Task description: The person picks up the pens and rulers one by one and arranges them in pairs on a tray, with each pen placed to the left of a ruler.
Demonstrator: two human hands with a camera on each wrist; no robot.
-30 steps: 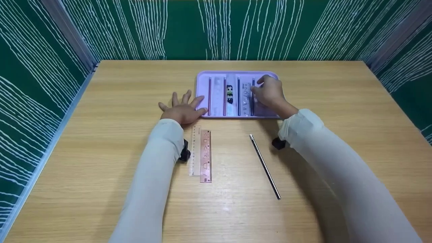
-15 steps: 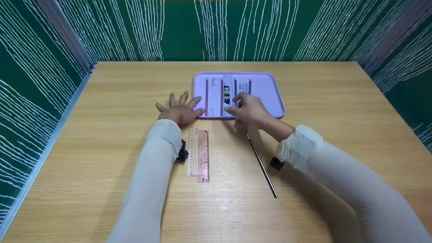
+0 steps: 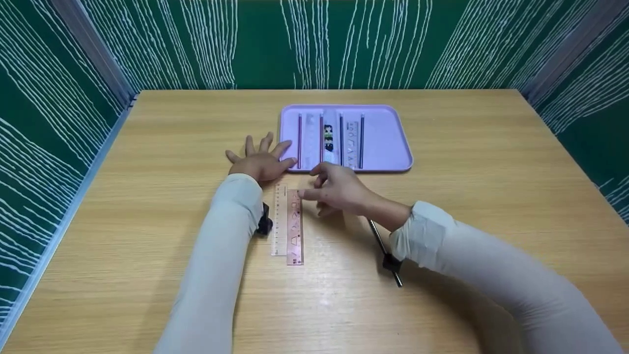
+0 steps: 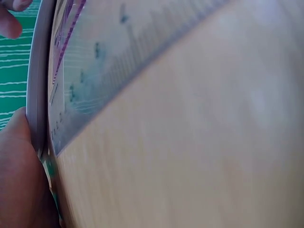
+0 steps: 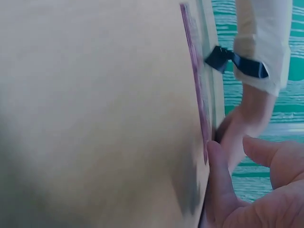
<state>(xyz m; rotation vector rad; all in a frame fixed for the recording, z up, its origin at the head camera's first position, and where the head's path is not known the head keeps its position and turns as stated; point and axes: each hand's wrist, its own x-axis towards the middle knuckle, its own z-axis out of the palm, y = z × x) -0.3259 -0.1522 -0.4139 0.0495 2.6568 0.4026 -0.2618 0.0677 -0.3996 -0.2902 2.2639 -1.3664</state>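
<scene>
My left hand (image 3: 260,164) lies with fingers spread at the near left corner of a lilac tray (image 3: 388,137), its thumb over the rim. Just in front of the tray, my right hand (image 3: 344,189) hovers with loosely bent fingers at the top end of a pink stencil ruler (image 3: 295,236). Its thumb tip is at that end; whether it touches cannot be told. Nothing shows between the fingers. Beside the pink ruler lies a clear ruler (image 3: 279,226), large in the left wrist view. Under the right wrist, a dark patterned pencil (image 3: 377,235) is partly hidden.
Inside the tray stand spaced rows: a red pencil (image 3: 300,142), a pale clear ruler (image 3: 310,142), another red pencil, a ruler with cartoon figures (image 3: 328,137), dark pencils (image 3: 362,142) and a clear stencil ruler (image 3: 351,142). Green walls with white lines border the wooden table (image 3: 172,128).
My right hand has come away from the dark pencil at the tray's right part, moving left and nearer to the pink ruler. My left hand stays in place at the tray's corner.
</scene>
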